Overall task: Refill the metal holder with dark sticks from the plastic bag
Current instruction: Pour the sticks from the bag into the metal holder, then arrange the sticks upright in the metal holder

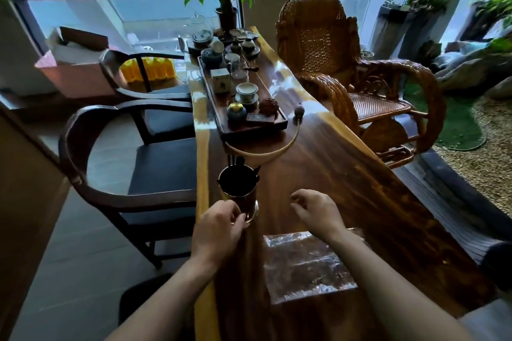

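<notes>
Head view, with the metal holder (pixel 238 191) as landmark. The holder stood upright near the left edge of the long wooden counter (pixel 360 188), its dark mouth open toward the camera and a few dark sticks (pixel 238 161) projecting above its far rim. The left hand (pixel 219 225) lay against the near, lower part of the holder, its fingers (pixel 235 216) curled together around the base; whether they clamped it firmly could not be told. The right hand (pixel 315 210) hovered to the right of the holder, apart from it, above the counter, with its fingers (pixel 297 199) loosely bent, spread apart, and holding nothing visible. The clear plastic bag (pixel 307 266) lay flat on the counter nearer the camera than the holder and to its right, partly under the right forearm; its contents appeared as a brownish blur and could not be resolved into single sticks. Beyond the holder, a curved pale rod (pixel 266 152) with a rounded end arched over the counter, and farther still stood a dark wooden tea tray (pixel 249 127) carrying lidded cups and small jars. Left of the holder, beside the counter, stood a dark wooden armchair (pixel 110 163); right of it, across the counter, a wicker armchair (pixel 354 75).
</notes>
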Tool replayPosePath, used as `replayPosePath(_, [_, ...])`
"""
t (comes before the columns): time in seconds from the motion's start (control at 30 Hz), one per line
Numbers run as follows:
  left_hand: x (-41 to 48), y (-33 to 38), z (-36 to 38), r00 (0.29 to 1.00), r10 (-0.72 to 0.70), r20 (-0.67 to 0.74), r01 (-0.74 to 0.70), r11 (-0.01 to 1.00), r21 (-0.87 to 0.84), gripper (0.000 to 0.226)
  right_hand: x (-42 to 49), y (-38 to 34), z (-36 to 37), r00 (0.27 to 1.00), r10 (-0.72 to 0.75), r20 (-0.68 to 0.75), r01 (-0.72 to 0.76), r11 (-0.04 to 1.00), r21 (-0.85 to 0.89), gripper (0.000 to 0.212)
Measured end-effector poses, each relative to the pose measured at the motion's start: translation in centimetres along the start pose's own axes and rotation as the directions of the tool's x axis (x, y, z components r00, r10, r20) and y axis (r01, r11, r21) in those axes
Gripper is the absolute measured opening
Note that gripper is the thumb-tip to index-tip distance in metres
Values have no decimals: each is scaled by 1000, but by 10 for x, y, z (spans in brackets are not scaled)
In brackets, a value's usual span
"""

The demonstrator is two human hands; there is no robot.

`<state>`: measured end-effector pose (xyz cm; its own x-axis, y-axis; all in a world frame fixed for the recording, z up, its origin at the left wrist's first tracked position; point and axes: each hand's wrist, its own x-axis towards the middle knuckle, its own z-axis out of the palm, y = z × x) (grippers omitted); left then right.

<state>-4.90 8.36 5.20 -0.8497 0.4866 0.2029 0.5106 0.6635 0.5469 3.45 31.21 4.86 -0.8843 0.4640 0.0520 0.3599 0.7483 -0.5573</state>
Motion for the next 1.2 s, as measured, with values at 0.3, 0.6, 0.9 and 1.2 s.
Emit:
replayPosePath(0.3, [23,-44,-28,989,-140,41,146,961,-235,17,12,-77,17,993,80,-82,-70,990,119,32])
replayPosePath(0.6, [64,-32,-21,985,-170,24,172,964,-203,35,45,-85,9,998,40,-47,-35,994,101,28])
replayPosePath(0.9, [79,-24,-22,986,-113,-121,86,974,-212,13,54,-74,6,998,-62,-32,67,978,198,12])
replayPosePath(1.2, [102,-29,-19,967,-248,-55,235,956,-174,16,115,-104,19,972,-230,52,232,972,-34,34])
